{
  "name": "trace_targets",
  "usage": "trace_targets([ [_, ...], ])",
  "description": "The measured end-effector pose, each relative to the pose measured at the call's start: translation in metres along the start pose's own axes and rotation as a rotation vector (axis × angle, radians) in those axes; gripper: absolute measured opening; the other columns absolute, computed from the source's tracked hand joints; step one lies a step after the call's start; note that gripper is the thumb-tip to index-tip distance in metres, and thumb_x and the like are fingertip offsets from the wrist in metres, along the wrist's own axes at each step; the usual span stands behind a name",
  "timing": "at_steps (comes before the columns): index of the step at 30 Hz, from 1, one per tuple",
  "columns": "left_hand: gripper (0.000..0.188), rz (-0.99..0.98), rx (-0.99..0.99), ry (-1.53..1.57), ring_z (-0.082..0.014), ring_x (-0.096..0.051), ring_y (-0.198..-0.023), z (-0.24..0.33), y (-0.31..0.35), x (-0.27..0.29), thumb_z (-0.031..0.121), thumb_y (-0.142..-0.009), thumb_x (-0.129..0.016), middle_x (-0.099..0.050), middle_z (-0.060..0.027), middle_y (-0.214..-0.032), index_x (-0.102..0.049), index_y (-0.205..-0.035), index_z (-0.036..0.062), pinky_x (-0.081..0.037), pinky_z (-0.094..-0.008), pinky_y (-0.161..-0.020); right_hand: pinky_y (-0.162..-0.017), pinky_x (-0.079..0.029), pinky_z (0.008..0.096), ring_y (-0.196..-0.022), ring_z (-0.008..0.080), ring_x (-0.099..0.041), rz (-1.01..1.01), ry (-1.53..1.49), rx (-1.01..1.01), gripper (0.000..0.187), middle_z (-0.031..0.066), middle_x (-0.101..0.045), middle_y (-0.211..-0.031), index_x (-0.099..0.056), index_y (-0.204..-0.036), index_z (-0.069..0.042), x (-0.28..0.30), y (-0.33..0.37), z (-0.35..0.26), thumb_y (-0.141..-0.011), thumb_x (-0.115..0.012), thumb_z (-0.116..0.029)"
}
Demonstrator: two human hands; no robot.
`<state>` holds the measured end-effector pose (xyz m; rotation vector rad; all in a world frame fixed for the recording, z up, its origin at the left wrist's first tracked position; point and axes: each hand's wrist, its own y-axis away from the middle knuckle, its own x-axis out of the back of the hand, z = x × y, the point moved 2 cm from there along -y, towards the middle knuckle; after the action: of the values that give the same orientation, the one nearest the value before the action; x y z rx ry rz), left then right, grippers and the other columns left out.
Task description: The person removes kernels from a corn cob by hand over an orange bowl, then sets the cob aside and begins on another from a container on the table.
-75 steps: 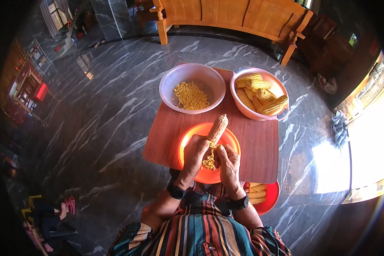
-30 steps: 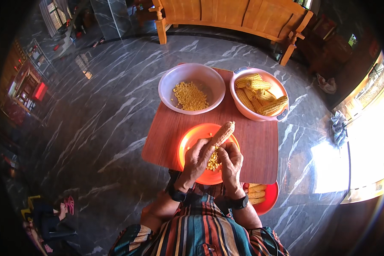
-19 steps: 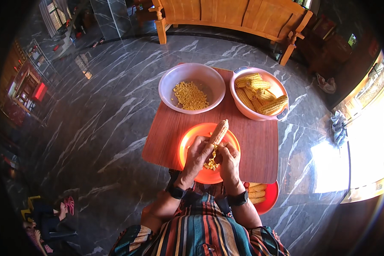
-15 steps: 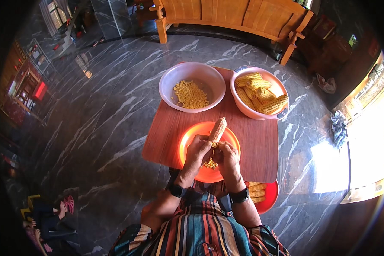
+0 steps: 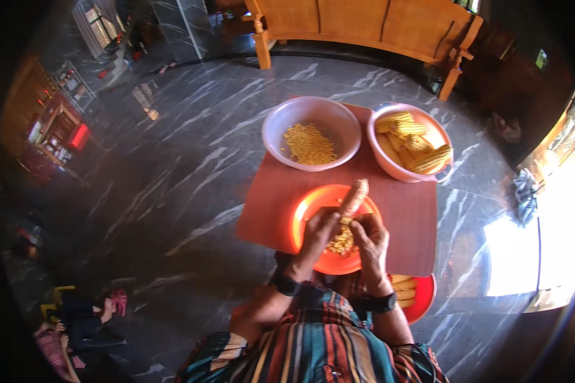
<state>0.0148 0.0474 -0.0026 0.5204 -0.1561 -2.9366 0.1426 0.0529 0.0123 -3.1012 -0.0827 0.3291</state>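
- Left hand (image 5: 318, 237): fingers grip the cob (image 5: 354, 200).
- Right hand (image 5: 374, 245): fingers at its near end; whether gripping, I cannot tell.
- The cob tilts over the orange bowl (image 5: 305, 216), at the desk's (image 5: 406, 226) near edge.

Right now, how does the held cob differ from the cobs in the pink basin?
The held cob has a bare, pinkish-tan upper part; the basin cobs are yellow with kernel rows. The held cob slants up over the orange bowl; the basin cobs lie piled in the pink basin. Both are corn.
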Motion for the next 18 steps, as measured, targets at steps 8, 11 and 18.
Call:
trace_targets([
  [8, 0.021, -0.044, -0.087, -0.102, -0.0026, -0.051, -0.067, -0.001, 0.005, 0.003, 0.021, -0.09, -0.055, -0.058, 0.0028, -0.078, -0.058, -0.099, 0.0016, -0.042, -0.0173, -0.057, -0.052, -0.035, 0.0169, -0.061, 0.0023, -0.044, -0.027, -0.044, -0.091, 0.01, -0.0019, -0.054, -0.074, -0.054, -0.085, -0.003, -0.007, 0.001, -0.001, -0.085, -0.059, -0.012],
  [11, 0.018, -0.044, -0.158, -0.142, -0.0016, -0.05, -0.071, -0.005, 0.003, 0.002, 0.019, -0.091, -0.053, -0.057, 0.0033, -0.082, -0.058, -0.098, 0.0036, -0.042, -0.0167, -0.059, -0.054, -0.037, 0.0167, -0.064, 0.0026, -0.045, 0.003, -0.066, -0.073, 0.011, -0.0014, -0.054, -0.078, -0.053, -0.085, -0.003, -0.009, 0.003, 0.0, -0.086, -0.059, -0.012],
  [18, 0.017, -0.012, -0.161, -0.073, -0.0035, -0.05, -0.064, -0.005, 0.002, 0.002, 0.02, -0.092, -0.051, -0.055, 0.0025, -0.077, -0.057, -0.094, 0.0036, -0.042, -0.018, -0.054, -0.054, -0.04, 0.021, -0.063, 0.0048, -0.048, 0.059, -0.068, -0.097, 0.014, -0.0007, -0.055, -0.071, -0.054, -0.082, -0.002, -0.016, -0.003, 0.01, -0.086, -0.06, -0.015],
])
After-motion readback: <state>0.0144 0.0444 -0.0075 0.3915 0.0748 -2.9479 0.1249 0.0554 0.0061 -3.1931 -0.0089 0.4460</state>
